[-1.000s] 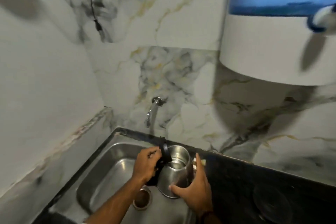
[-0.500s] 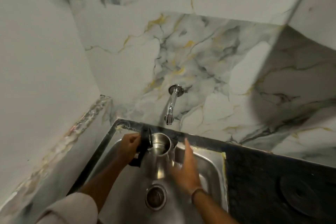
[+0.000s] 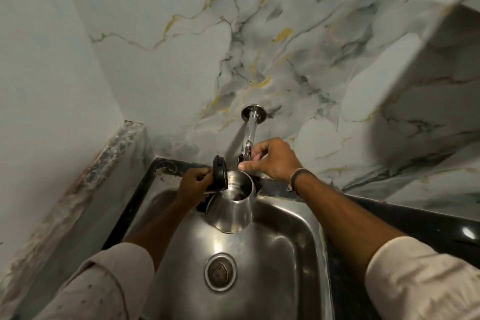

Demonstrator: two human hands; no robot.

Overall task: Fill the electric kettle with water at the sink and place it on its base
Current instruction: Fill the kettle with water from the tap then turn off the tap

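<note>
A steel electric kettle (image 3: 232,212) hangs over the steel sink (image 3: 283,249), its black lid (image 3: 220,173) flipped up and its mouth open below the tap. My left hand (image 3: 193,186) grips the kettle's black handle on its left side. A chrome wall tap (image 3: 250,130) sticks out of the marble wall above the kettle. My right hand (image 3: 272,158) is closed on the tap's end, fingers pinching its knob. No water is visible flowing. The kettle's base is out of view.
The sink's drain (image 3: 220,271) lies below the kettle. A black countertop (image 3: 428,223) runs to the right of the sink. Marble walls close in at the back and left, with a ledge (image 3: 104,163) along the left.
My right hand left the kettle's side and rose to grip the tap. The kettle moved back under the spout. The camera tilted further down and closer.
</note>
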